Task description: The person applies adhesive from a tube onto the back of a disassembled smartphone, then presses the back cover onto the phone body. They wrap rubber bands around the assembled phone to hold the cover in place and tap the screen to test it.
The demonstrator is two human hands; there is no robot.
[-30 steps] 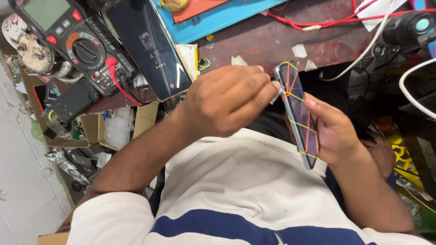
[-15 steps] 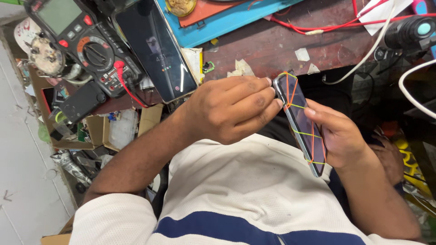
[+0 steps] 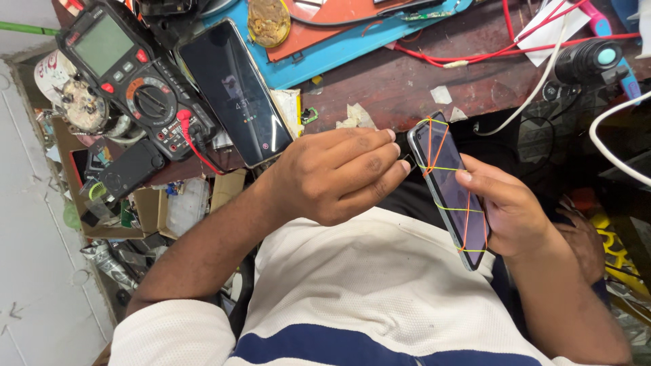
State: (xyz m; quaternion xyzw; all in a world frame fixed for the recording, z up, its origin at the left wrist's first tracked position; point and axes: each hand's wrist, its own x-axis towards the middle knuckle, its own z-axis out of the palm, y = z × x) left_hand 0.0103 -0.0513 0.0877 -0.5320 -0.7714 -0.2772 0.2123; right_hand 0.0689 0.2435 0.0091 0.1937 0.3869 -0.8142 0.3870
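My right hand [image 3: 515, 213] holds a dark phone [image 3: 451, 193] upright on its edge, wrapped in crossing orange and yellow rubber bands. The thumb lies across its screen. My left hand [image 3: 332, 176] has its fingers pinched together at the phone's left edge near the top. A small dark piece [image 3: 411, 161] shows between the fingertips, right against the phone's side. Both hands hover above my lap, in front of a white shirt with a dark blue stripe.
On the brown bench lie a second phone [image 3: 234, 91] with a lit screen, a black and red multimeter [image 3: 129, 74] with a red lead, a blue mat [image 3: 352, 47], red wires [image 3: 488, 54], a white cable [image 3: 536, 88] and paper scraps. Cluttered boxes sit at the left.
The banded phone and both hands have shifted slightly down and right in view. My left fingers stay pinched at the phone's upper edge.
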